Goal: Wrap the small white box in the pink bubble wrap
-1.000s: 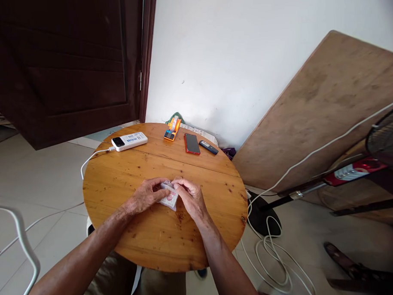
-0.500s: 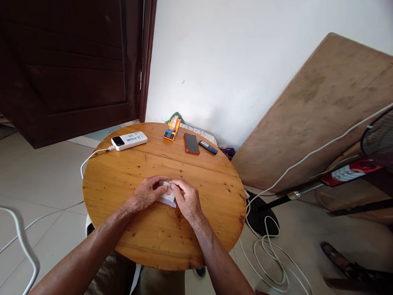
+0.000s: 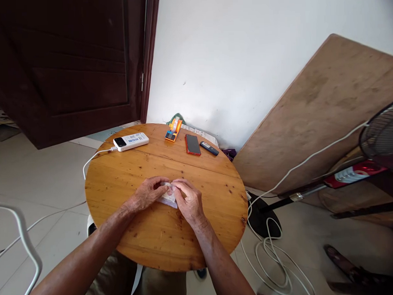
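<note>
A small whitish packet (image 3: 168, 201), perhaps clear plastic with print on it, lies between my hands at the middle of the round wooden table (image 3: 132, 167). My left hand (image 3: 148, 193) holds its left side, with the thumb over the face and the fingers curled behind. At the packet's upper right, my right hand (image 3: 189, 201) pinches the edge between thumb and fingers. Much of the packet is covered by my fingers, and its contents are too small to make out.
Toward the table's far side are a white power bank (image 3: 132, 141) with a cable, an orange tape dispenser (image 3: 174, 130), a red-edged phone (image 3: 193, 144) and a small dark device (image 3: 209, 148). A fan (image 3: 383, 136) and coiled white cable (image 3: 278, 265) stand right.
The whole view has shifted slightly. My right thumb and fingers have moved a little at the packet's upper right edge; my left hand keeps the same hold.
</note>
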Motion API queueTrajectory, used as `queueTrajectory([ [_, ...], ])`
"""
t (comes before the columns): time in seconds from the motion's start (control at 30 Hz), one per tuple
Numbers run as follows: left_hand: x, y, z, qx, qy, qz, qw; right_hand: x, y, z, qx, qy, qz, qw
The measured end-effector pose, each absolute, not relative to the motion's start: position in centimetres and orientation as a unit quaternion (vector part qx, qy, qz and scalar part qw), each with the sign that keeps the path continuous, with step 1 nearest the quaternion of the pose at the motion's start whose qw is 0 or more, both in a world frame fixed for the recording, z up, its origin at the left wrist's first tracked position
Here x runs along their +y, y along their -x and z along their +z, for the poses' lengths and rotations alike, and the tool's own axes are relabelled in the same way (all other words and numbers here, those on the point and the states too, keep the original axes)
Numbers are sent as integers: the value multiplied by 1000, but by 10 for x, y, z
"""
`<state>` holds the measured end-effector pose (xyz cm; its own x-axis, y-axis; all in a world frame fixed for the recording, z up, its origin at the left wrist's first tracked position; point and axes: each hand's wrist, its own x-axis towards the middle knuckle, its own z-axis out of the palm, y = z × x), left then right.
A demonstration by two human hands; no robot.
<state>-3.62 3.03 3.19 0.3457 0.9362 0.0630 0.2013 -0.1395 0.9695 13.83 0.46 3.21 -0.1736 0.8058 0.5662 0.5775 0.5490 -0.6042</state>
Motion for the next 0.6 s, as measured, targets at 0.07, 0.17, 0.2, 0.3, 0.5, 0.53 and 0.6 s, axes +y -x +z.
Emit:
queueTrajectory([
  [0.07,31,36,31,432,-658,371,492,5,-139,31,-760,456,104,452],
  [0.17,31,36,29,428,-659,376,491,6,-139,30,-765,456,58,451],
  [0.2,31,36,28,429,-659,379,488,6,-138,30,-766,458,47,450],
  [0.3,32,35,27,431,-656,386,484,6,-138,31,-770,458,31,444],
  [0.5,32,35,29,439,-662,380,474,5,-141,30,-787,438,9,433],
  [0.53,32,35,28,442,-663,380,471,5,-141,30,-789,436,8,434],
  [0.6,32,35,28,446,-663,379,466,5,-142,29,-791,434,9,430],
])
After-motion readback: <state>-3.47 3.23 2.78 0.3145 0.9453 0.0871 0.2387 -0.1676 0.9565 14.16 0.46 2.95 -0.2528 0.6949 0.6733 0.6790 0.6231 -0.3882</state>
